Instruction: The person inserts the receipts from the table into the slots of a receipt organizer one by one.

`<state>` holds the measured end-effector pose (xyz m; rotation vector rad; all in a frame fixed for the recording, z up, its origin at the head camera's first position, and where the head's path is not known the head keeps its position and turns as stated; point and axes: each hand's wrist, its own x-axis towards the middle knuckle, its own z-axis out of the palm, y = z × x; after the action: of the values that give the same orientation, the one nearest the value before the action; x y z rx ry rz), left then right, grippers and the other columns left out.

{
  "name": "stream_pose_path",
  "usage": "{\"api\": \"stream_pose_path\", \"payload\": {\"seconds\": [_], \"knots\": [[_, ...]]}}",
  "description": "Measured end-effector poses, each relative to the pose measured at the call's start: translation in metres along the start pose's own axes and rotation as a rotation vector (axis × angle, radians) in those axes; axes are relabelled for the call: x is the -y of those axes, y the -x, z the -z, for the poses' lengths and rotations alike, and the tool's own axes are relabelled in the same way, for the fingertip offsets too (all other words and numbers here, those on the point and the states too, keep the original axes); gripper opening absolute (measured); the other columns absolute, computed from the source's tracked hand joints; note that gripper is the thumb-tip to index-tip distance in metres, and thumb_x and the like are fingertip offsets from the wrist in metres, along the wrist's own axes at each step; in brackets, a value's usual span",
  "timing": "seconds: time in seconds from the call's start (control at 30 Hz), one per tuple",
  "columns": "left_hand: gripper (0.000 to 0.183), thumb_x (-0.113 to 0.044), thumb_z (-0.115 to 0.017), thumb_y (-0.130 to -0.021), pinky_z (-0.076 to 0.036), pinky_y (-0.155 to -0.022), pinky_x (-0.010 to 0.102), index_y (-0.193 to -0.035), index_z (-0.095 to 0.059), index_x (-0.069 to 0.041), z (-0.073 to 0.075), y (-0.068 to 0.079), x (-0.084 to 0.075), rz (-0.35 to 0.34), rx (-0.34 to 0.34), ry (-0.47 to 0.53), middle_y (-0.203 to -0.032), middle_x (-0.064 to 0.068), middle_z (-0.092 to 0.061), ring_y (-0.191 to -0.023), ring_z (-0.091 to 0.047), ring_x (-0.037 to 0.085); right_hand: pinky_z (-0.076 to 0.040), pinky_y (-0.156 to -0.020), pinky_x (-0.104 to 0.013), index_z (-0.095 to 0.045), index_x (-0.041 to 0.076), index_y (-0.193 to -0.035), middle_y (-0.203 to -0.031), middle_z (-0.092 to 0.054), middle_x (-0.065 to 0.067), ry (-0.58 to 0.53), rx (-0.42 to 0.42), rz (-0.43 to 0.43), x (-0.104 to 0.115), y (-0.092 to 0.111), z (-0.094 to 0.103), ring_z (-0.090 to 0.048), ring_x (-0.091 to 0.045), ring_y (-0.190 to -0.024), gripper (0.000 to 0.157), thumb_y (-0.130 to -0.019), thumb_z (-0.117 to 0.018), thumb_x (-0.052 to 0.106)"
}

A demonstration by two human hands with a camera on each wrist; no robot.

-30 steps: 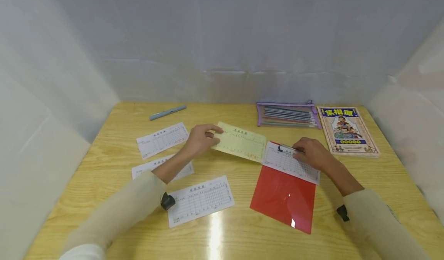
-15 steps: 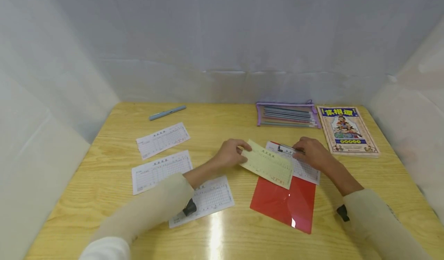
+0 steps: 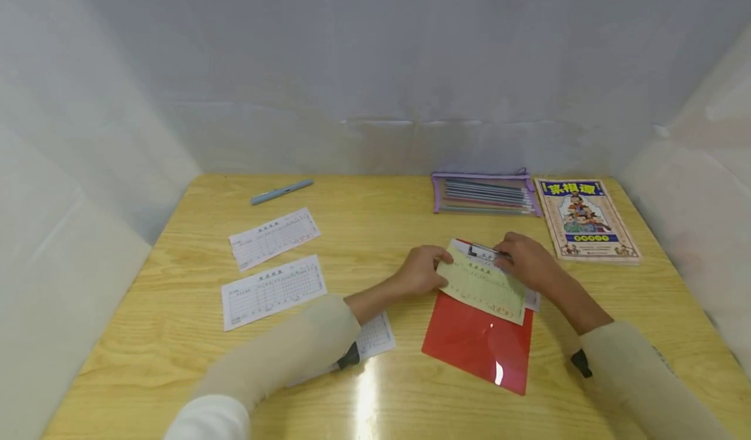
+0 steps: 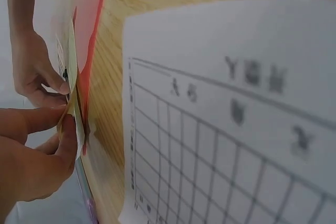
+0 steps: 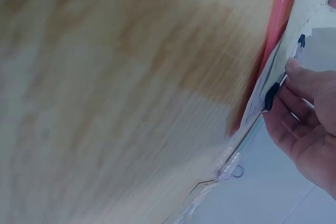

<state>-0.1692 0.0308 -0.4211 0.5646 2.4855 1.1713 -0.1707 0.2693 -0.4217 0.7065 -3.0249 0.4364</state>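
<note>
In the head view a yellow printed form lies slanted over a red clipboard. My left hand pinches that form by its left edge, between thumb and fingers, as the left wrist view also shows. A white form on the clipboard is mostly covered by the yellow one. At the clipboard's top, my right hand grips the metal clip. In the right wrist view its thumb and fingers close about the clip near a black end piece. Whether the yellow form's top edge is under the clip I cannot tell.
Two white forms, one upper and one lower, lie at the left. Another is partly beneath the left forearm. Behind them is a blue pen. A purple-edged pencil pouch and a booklet lie at the back right.
My left hand has carried the yellow form rightward and slightly toward me, from beside the clipboard to over its white form. My right hand has stayed at the clip.
</note>
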Motion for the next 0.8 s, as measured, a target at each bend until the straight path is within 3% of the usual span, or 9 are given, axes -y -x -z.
{"api": "stream_pose_path", "payload": {"seconds": [0.1,0.27,0.8], "knots": [[0.043,0.004,-0.072,-0.074,-0.049,-0.087,0.026,-0.116,-0.063,0.003,-0.004,-0.003,-0.001,-0.005,-0.007,-0.024,-0.116,0.015,-0.064,-0.1,-0.057,0.02,-0.05,-0.066,-0.036,-0.07,-0.005,-0.098,-0.081,-0.058,-0.01,0.045,-0.028,0.022,0.001,0.001,-0.003,-0.053,-0.019,-0.071,0.02,-0.082,-0.071,0.007],[0.045,0.003,-0.072,-0.075,-0.04,-0.107,0.032,-0.118,-0.061,0.004,-0.011,-0.005,-0.004,-0.002,-0.008,-0.069,-0.124,0.016,-0.061,-0.124,-0.052,0.028,-0.05,-0.065,-0.036,-0.07,-0.006,-0.099,-0.081,-0.058,-0.01,0.076,-0.055,0.025,0.001,0.001,-0.006,-0.053,-0.02,-0.071,0.021,-0.082,-0.071,0.007],[0.043,0.008,-0.066,-0.072,-0.041,-0.106,0.032,-0.115,-0.062,0.005,-0.022,-0.007,-0.003,-0.073,-0.075,-0.102,-0.12,0.017,-0.063,-0.121,-0.054,0.028,-0.049,-0.064,-0.035,-0.069,-0.006,-0.095,-0.079,-0.055,-0.01,0.113,-0.124,0.105,0.003,0.005,-0.01,-0.052,-0.022,-0.071,0.014,-0.083,-0.067,0.001]]}}
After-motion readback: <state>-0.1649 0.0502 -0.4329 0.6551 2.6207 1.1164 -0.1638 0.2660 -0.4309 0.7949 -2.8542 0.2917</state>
